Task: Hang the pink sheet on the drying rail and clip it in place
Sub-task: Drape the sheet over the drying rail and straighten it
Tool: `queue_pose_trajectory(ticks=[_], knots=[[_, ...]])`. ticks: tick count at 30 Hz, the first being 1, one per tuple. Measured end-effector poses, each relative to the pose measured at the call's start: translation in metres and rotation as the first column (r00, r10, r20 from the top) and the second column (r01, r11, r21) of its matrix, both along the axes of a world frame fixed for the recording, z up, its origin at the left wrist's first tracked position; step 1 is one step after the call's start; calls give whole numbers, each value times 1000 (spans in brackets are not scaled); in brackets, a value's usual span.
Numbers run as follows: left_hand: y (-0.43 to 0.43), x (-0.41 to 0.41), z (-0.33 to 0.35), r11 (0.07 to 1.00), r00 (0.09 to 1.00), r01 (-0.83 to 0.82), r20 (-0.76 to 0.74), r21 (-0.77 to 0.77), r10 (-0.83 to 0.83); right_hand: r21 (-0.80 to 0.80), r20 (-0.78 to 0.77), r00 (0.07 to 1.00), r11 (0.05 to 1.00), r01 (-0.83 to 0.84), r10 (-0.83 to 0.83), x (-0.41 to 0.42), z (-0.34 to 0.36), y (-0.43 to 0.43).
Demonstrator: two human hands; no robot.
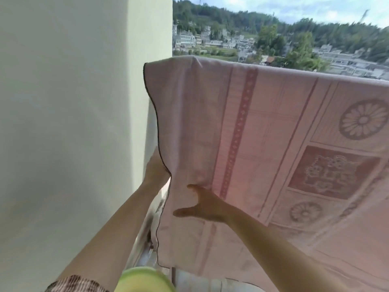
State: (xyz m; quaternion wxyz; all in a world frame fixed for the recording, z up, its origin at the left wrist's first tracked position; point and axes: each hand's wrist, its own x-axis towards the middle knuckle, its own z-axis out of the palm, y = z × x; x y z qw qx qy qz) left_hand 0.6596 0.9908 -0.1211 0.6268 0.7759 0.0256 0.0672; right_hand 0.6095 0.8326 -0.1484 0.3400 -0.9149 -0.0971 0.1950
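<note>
Closest of all, a yellow-green rounded thing (145, 280) sat at the bottom of the view, too blurred to name, beside a patterned sleeve (71, 284); both bare forearms reached up from there to the sheet (263, 133); pink and patterned, it hung folded over a straight top line, the rail beneath it covered, its dark-hemmed left edge falling in a wavy line; the right hand (203, 205) lay open, fingers spread, against the cloth's front near that edge; the left hand (156, 169) met the hem higher up, its fingers hidden behind the cloth, so its grip could not be told; a pale wall (73, 102) stood to the left; houses (229, 44) and a wooded hill (210, 16) lay beyond.
</note>
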Motion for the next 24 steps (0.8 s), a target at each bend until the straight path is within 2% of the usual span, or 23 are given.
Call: queue_pose_trajectory(ticks=[2,4,6,8,10,12,13,14,16,19,22,24], knots=[[-11,-1,4,993,990,78,107,83,-87,-25,76,988,991,134,-132,8,-4,21],[-18,-2,7,991,979,129,152,32,-133,80,205,942,964,254,-265,15,-10,36],[-16,0,12,983,978,174,128,-59,-165,197,308,876,926,322,-370,20,-13,41],[-9,2,20,951,979,206,58,-231,-198,293,262,851,878,379,-455,24,-14,35],[0,10,21,895,977,186,-18,-404,-211,424,191,801,784,454,-567,31,-18,20],[4,16,16,919,983,144,-55,-366,-176,487,159,731,697,526,-663,34,-17,4],[5,17,12,931,987,118,-58,-347,-147,489,166,718,689,535,-676,33,-16,-3],[6,20,8,932,991,101,-47,-348,-125,473,185,733,713,518,-655,30,-15,-6],[13,25,0,933,998,61,14,-355,-60,415,223,819,812,411,-528,20,-12,0],[28,26,-6,969,988,-65,117,-239,95,185,331,901,956,227,-278,12,-14,28],[35,22,-7,984,990,-78,105,-163,96,5,267,962,998,-69,65,13,-15,56],[36,17,-6,988,994,-80,65,-132,89,-108,167,976,987,-120,137,14,-19,62]])
